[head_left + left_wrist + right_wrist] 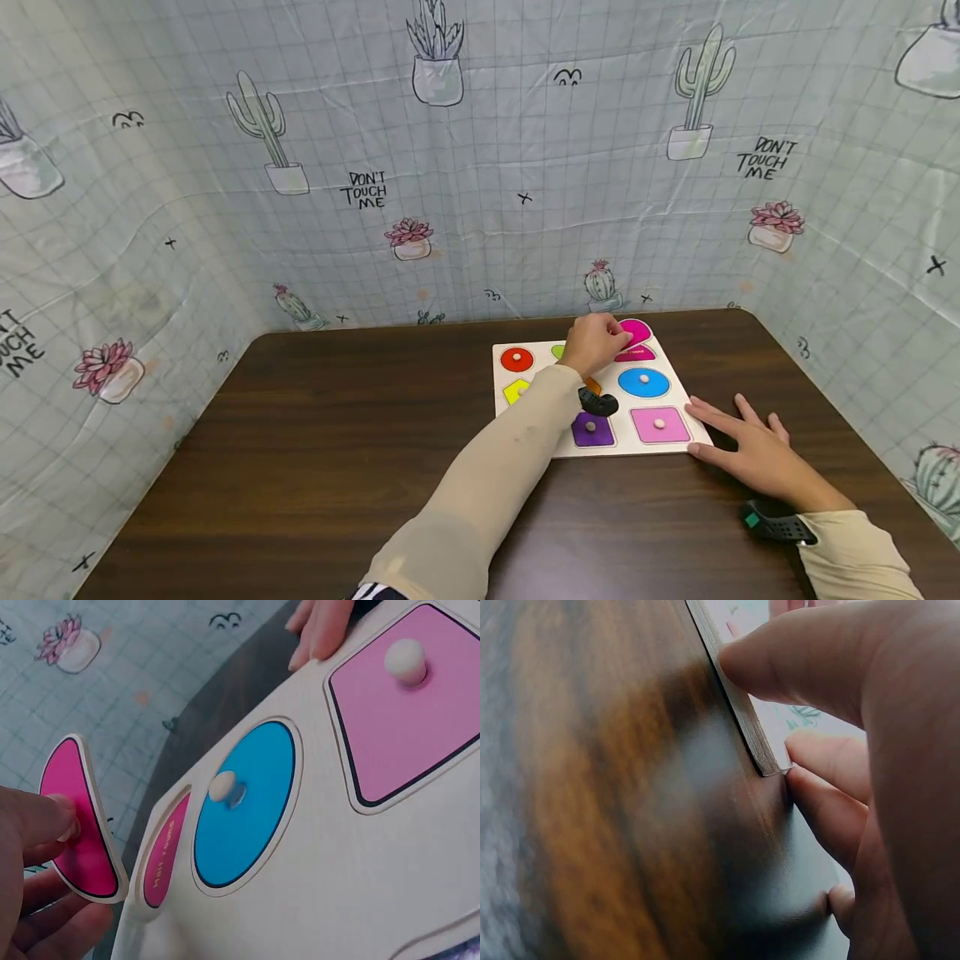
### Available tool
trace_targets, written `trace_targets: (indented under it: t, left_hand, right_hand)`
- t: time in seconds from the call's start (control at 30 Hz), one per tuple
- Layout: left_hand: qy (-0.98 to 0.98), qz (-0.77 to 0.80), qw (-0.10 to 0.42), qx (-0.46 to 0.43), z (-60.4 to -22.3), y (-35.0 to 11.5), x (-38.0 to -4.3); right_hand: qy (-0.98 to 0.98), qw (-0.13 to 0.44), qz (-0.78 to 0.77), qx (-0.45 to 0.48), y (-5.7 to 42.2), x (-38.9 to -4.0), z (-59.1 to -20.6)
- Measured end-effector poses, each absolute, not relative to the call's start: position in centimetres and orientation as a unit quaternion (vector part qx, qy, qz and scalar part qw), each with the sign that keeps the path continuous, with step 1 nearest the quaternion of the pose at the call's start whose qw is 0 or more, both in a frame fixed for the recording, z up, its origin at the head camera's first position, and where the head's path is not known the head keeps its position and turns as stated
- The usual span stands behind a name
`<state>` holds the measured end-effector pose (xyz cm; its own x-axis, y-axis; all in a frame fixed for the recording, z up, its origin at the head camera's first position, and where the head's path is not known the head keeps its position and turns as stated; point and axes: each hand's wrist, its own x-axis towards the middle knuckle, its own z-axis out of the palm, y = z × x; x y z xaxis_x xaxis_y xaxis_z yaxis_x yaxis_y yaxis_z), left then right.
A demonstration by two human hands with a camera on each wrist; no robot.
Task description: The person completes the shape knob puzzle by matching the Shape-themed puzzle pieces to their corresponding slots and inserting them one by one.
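A white wooden peg puzzle board [622,442] lies on the table, with coloured shapes set in it. My left hand [592,340] pinches the knob of a magenta half-circle puzzle piece [79,859] over the board's far right corner. The piece is tilted up, and beneath it shows a magenta recess [166,851] with small lettering. A blue oval piece [643,382] and a pink piece [660,424] sit in their recesses. My right hand [757,454] rests at the board's near right corner, thumb and fingertips touching its edges, fingers spread.
The dark brown wooden table [337,433] stretches left of the board. Red [517,359], yellow [514,390] and purple [592,431] pieces sit in the board; the left arm partly covers its middle. A cactus-print cloth [480,167] hangs behind and at the sides.
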<state>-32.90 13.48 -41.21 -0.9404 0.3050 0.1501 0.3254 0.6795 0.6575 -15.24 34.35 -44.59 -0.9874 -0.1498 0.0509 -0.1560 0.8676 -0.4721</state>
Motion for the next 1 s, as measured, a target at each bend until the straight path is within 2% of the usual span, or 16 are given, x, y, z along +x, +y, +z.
trace_targets:
  t: [0.33, 1.0]
  left_hand:
    - [-0.930, -0.323, 0.012, -0.174, -41.9, 14.3, -33.5]
    - [-0.948, -0.210, 0.080, -0.226, -42.9, 15.6, -33.3]
  right_hand:
    - [-0.967, 0.000, 0.245, 0.075, 34.6, -15.2, -44.5]
    - [-0.966, 0.010, 0.248, 0.073, 35.0, -15.2, -44.6]
